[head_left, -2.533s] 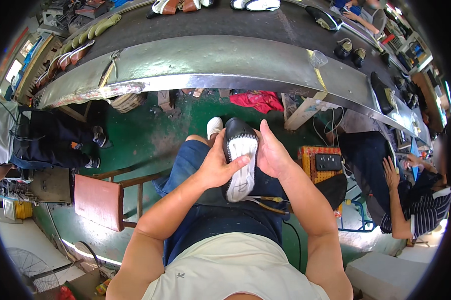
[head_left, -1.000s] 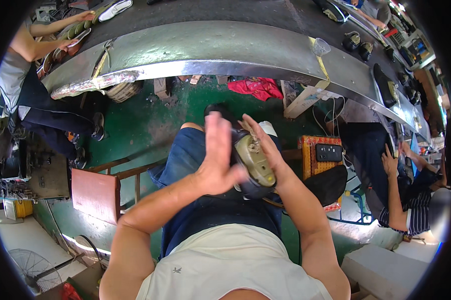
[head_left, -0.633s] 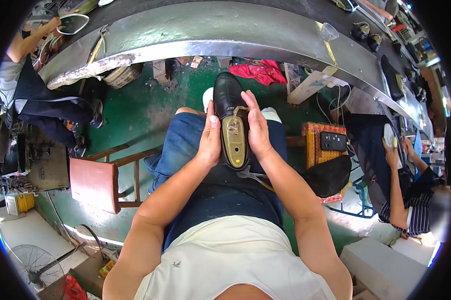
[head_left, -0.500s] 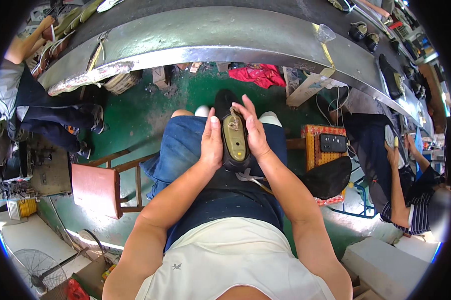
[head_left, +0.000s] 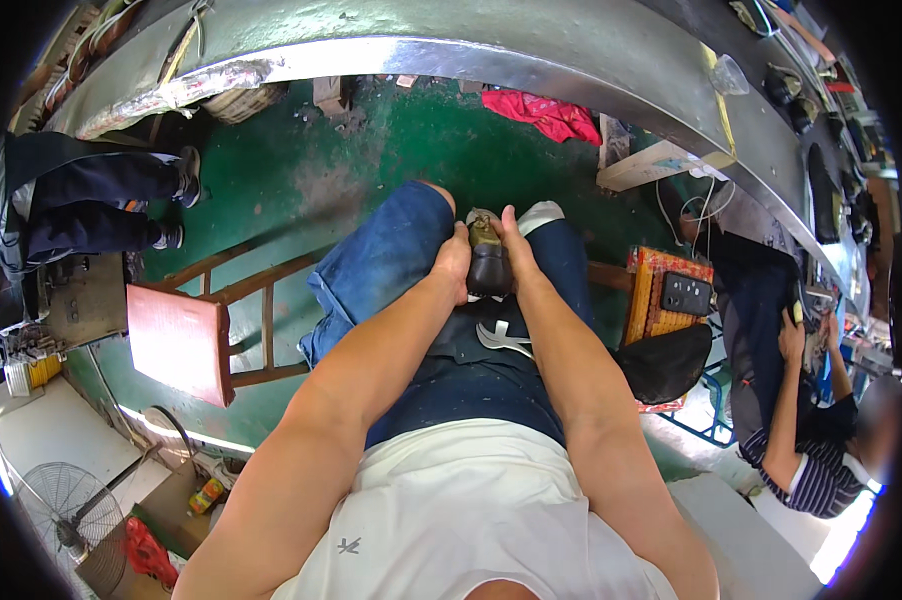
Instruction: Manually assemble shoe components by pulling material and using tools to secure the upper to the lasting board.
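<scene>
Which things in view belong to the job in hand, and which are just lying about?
Job:
Black shoe on an olive-green last, held between left hand and right hand
Silver metal pliers-like tool near the shoe, probably

Apparently just lying about:
Crumpled bright-red cloth
Black rectangular phone
Clear plastic cup

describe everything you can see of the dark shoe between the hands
The dark shoe looks smooth and slightly shiny, like leather. Its rounded heel end faces the wearer, and an olive-green form fills its opening. It points away from the wearer, above the lap and between the thighs, held between the left-hand grip and the right-hand grip. The toe and sole are hidden.
</scene>
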Demonstrator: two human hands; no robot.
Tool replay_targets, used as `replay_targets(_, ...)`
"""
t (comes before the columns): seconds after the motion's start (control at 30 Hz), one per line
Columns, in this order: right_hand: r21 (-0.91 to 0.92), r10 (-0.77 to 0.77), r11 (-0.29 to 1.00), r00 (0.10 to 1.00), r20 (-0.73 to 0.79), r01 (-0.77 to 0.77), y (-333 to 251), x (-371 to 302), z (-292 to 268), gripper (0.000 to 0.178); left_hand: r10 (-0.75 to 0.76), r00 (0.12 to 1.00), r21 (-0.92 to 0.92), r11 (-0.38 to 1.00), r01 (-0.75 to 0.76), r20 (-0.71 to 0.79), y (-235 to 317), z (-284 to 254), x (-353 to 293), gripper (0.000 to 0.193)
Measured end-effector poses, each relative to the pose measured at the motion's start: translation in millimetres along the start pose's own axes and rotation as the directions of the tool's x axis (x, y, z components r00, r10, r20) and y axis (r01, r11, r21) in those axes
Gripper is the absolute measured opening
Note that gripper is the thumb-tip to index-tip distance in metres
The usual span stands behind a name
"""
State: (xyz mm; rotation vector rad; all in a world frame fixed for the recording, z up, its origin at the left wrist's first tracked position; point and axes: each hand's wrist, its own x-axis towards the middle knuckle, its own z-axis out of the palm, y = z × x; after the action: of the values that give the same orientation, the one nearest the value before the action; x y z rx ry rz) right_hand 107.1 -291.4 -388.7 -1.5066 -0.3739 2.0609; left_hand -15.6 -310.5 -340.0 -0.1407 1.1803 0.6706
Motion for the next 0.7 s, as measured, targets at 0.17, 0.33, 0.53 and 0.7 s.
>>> replay_targets(0.17,0.058,0.041,0.998,0.992,-0.118,-0.034,-20,-39,8,0.095,-0.118,0.991,-0.004,0.993,0.118,0.066,7,7,18,0.054)
replay_targets(0.33,0.129,-0.01,0.991,0.985,-0.174,0.033,-12,-42,-13,0.082,-0.113,0.991,0.096,0.99,0.106,0.074,-1,19,27,0.047)
replay_targets(0.53,0.129,-0.036,0.989,0.974,-0.225,0.067,-14,-51,-10,0.074,-0.031,0.988,0.062,0.998,0.022,0.149,-7,15,47,0.04)
replay_targets(0.7,0.091,-0.124,0.985,0.965,-0.229,0.148,-16,-53,-8,0.073,-0.02,0.976,0.02,1.0,0.016,0.215,-16,11,67,0.038)
